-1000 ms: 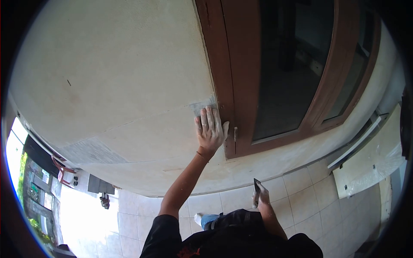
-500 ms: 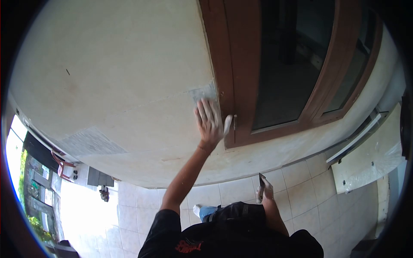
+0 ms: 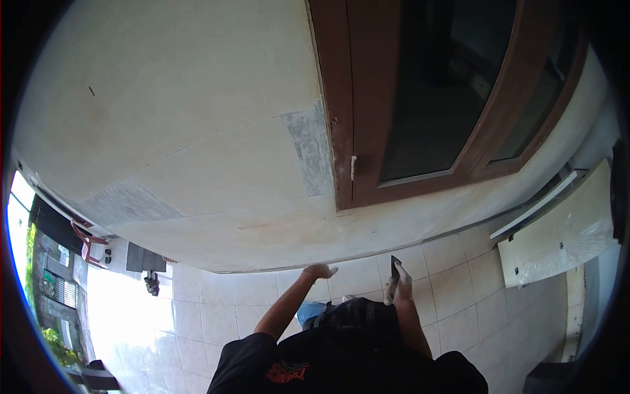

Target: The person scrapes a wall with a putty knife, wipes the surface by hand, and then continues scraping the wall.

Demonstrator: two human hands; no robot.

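Note:
My left hand (image 3: 319, 271) is off the wall, low in front of my body above the floor. Its white-dusted thumb points out to the right and I see nothing held in it; the other fingers show only in part. In my right hand (image 3: 403, 286), whitened on the fingers, is what looks like a putty knife (image 3: 395, 265), its dark flat end pointing at the wall. Ahead, a grey patch (image 3: 308, 154) runs down the cream wall (image 3: 216, 85) beside the brown wooden frame. A second grey patch (image 3: 134, 200) lies lower left.
The brown window frame (image 3: 371, 98) with dark glass and a small latch (image 3: 354, 168) stands at upper right. A plastic-wrapped panel (image 3: 558, 230) leans at right. Pale tiles (image 3: 459, 289) cover the floor. A reddish chair (image 3: 85, 243) and grey box (image 3: 146, 258) are at left.
My left hand has come off the grey patch and dropped toward my body, uncovering the patch. My right hand still holds the putty knife low. The view has shifted slightly.

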